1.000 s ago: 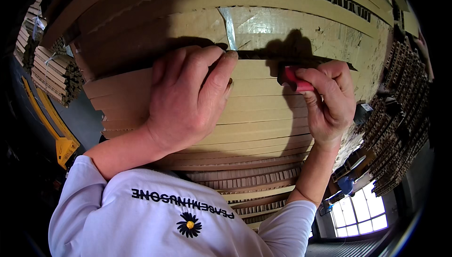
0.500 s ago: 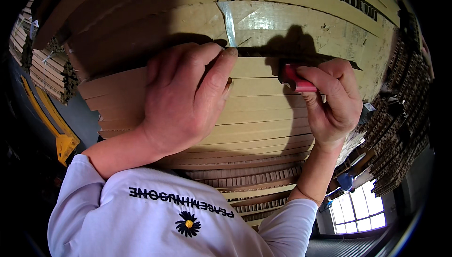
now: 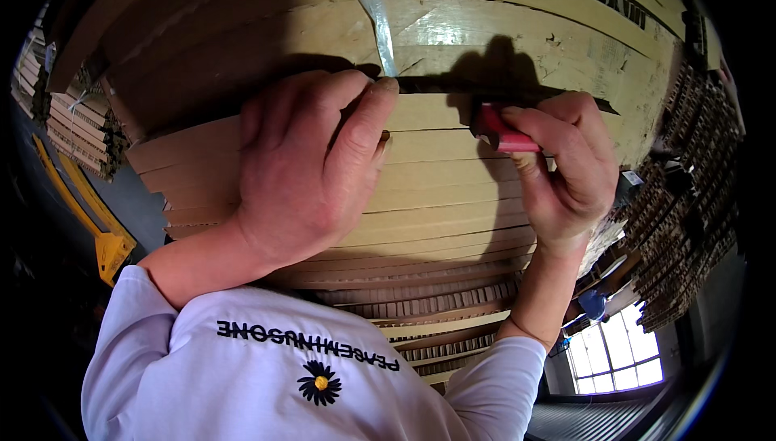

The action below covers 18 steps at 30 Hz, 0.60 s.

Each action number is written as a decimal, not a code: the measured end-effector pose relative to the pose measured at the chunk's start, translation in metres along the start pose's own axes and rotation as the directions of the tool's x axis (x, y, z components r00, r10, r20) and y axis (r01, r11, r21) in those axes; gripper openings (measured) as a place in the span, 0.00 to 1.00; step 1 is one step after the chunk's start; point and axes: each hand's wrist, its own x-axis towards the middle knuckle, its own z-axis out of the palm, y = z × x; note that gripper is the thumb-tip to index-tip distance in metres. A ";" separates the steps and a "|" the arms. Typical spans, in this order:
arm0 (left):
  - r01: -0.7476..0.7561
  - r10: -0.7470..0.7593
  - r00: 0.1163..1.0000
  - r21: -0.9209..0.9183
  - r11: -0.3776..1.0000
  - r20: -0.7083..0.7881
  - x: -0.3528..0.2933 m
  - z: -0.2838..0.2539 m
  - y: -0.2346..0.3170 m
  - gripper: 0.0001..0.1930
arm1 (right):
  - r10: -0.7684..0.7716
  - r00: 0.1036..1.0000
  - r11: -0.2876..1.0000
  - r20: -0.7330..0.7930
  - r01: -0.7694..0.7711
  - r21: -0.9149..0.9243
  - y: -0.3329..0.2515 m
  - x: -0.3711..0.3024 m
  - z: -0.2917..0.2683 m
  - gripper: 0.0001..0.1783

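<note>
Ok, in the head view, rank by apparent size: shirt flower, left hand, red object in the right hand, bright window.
1. Left hand
2. Bright window
3. Red object and shirt flower: unsure, they look similar and fingers partly cover the red object.

A row of big black capital letters (image 3: 307,346) goes across the chest of the white cloth shirt with white sleeves (image 3: 234,388). The letters make one long line. They look upside down here, and the line slants, with its left end higher than its right. Just under them is a black flower picture with a round yellow middle (image 3: 320,383). The flat, pale brown board (image 3: 517,25) has small dark marks near its right end, too faint to read.
</note>
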 end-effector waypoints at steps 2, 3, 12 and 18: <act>0.001 -0.001 1.000 0.005 1.000 0.009 0.001 -0.001 0.002 0.31 | 0.000 1.000 1.000 0.001 0.000 0.003 0.001 -0.001 -0.001 0.14; -0.001 0.001 1.000 0.012 1.000 0.001 0.002 -0.002 0.002 0.30 | 0.005 1.000 1.000 0.002 -0.005 0.007 0.001 0.000 -0.002 0.13; -0.004 0.004 1.000 0.023 1.000 -0.008 0.002 -0.003 0.004 0.27 | 0.405 0.874 0.737 -0.269 -0.138 0.661 0.012 -0.058 -0.016 0.15; -0.007 0.006 1.000 0.030 1.000 0.019 0.002 -0.005 0.003 0.27 | 0.216 0.966 0.946 -0.142 -0.171 0.274 0.001 -0.061 -0.011 0.14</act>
